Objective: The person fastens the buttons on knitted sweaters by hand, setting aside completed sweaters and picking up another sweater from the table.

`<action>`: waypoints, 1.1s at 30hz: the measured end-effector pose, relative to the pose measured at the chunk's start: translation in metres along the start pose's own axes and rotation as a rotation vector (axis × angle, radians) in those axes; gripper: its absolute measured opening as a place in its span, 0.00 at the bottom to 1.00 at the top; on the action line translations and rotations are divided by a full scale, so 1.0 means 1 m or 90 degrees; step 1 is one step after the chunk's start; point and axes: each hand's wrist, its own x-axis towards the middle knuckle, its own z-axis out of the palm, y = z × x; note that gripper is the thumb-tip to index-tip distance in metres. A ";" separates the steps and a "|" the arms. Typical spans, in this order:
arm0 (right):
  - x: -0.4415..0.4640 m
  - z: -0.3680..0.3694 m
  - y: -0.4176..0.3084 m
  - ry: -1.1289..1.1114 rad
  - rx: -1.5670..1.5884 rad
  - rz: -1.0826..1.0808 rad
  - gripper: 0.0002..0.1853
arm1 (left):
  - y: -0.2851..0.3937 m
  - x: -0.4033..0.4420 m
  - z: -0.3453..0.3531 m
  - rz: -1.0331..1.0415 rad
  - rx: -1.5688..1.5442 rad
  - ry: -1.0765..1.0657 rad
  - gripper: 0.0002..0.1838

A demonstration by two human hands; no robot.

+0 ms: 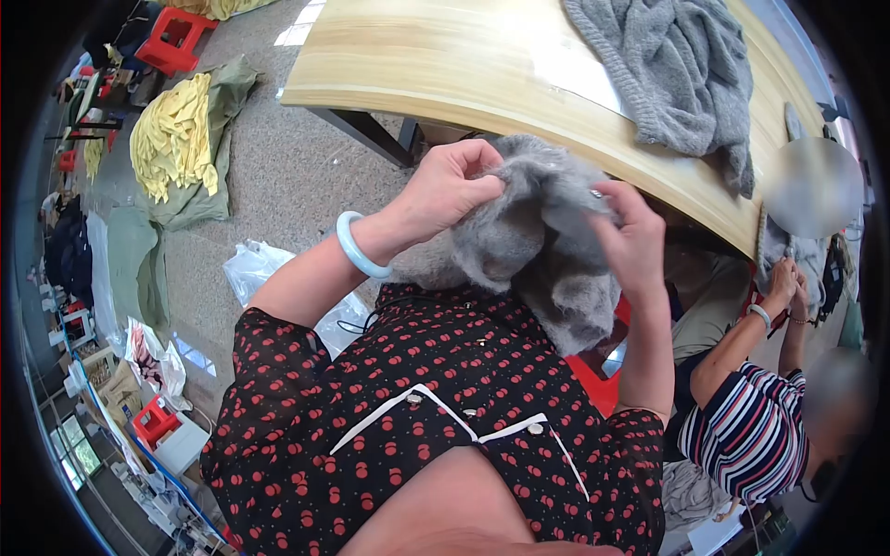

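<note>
Head view, and what catches my eye is the left hand (447, 190), its grip closed, thumb and fingertips pinching a fuzzy grey knitted piece (496, 243). The knit bunches between the two hands and hangs in loose folds in front of the wearer's body. Opposite that grip, the right hand (636, 232) is curled by the knit's far edge; a tiny shiny spot shows at its fingertips, too small to name, and I can't tell whether those fingers are closed on the cloth.

To handle this well, I'd say, pinch close to where the other fingers work, keep the edge taut but unstretched, since such soft wool probably pulls out of shape easily, and let the loose folds hang clear.

Just behind the left wrist sits a smooth pale-blue bangle (346, 243). Beyond the grip is a pale wood-grain tabletop (417, 56), bearing a crumpled grey ribbed knit garment (681, 79). Well off to the left of the grip, a heap of yellow fabric (174, 134) lies on the speckled floor (278, 139). Well to the right, a co-worker in a striped top (746, 431) handles grey cloth too.

I can read no brand, label or lettering anywhere.
</note>
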 end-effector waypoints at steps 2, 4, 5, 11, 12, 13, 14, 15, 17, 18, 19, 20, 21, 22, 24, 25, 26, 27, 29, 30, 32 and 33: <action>0.002 0.013 -0.013 0.007 0.024 -0.064 0.13 | 0.005 0.005 0.007 0.011 -0.006 -0.016 0.04; 0.004 0.029 -0.014 0.002 0.116 -0.045 0.13 | 0.003 0.010 0.014 0.043 0.014 -0.019 0.03; 0.007 0.034 -0.017 0.005 0.115 -0.050 0.13 | 0.012 0.006 0.015 0.006 0.033 -0.050 0.05; 0.014 0.044 -0.011 0.068 0.108 -0.098 0.10 | 0.000 0.012 0.020 0.067 0.001 -0.004 0.06; 0.014 0.044 -0.011 0.068 0.114 -0.092 0.09 | -0.002 0.014 0.023 0.076 0.001 -0.027 0.06; 0.016 0.046 -0.007 0.082 0.082 -0.099 0.08 | -0.004 0.015 0.025 0.085 -0.018 -0.007 0.04; 0.018 0.047 -0.006 0.092 0.077 -0.097 0.08 | -0.005 0.015 0.026 0.092 -0.038 0.018 0.03; 0.019 0.047 -0.005 0.109 0.059 -0.096 0.07 | -0.004 0.015 0.030 0.110 0.009 0.047 0.02; 0.021 0.051 -0.004 0.134 0.040 -0.090 0.05 | -0.010 0.015 0.035 0.159 0.078 0.089 0.01; 0.021 0.054 -0.003 0.142 0.035 -0.087 0.05 | -0.014 0.016 0.038 0.206 0.145 0.135 0.02; 0.021 0.056 0.000 0.138 0.001 -0.116 0.05 | -0.018 0.016 0.036 0.224 0.192 0.107 0.04; 0.021 0.058 0.003 0.133 -0.033 -0.144 0.04 | -0.023 0.018 0.035 0.229 0.190 0.094 0.04; 0.021 0.061 0.004 0.127 -0.001 -0.147 0.06 | -0.028 0.021 0.034 0.177 0.115 0.080 0.04; 0.018 0.058 0.003 0.136 -0.006 -0.147 0.06 | -0.031 0.022 0.030 0.124 0.042 0.067 0.04; 0.015 0.052 0.000 0.044 0.093 -0.107 0.07 | -0.026 0.019 0.021 0.076 -0.070 0.003 0.08; 0.013 0.043 -0.002 0.009 0.114 -0.106 0.09 | -0.013 0.014 0.019 0.012 -0.179 -0.043 0.09; 0.009 0.034 -0.002 0.011 0.110 -0.109 0.09 | 0.000 0.008 0.017 -0.051 -0.289 -0.090 0.11; 0.006 0.024 0.000 -0.001 0.088 -0.092 0.12 | 0.009 0.002 0.012 -0.067 -0.301 -0.116 0.17; 0.002 0.012 0.008 0.029 0.040 -0.062 0.13 | 0.027 -0.009 0.007 -0.069 -0.323 -0.176 0.20; 0.000 0.008 0.015 0.031 0.024 -0.068 0.13 | 0.032 -0.015 0.004 -0.080 -0.340 -0.227 0.23; -0.002 -0.005 0.023 0.093 0.037 -0.039 0.11 | 0.033 -0.023 -0.002 -0.076 -0.362 -0.260 0.28; -0.003 -0.009 0.021 0.097 0.026 -0.044 0.09 | 0.037 -0.029 -0.001 -0.080 -0.383 -0.244 0.27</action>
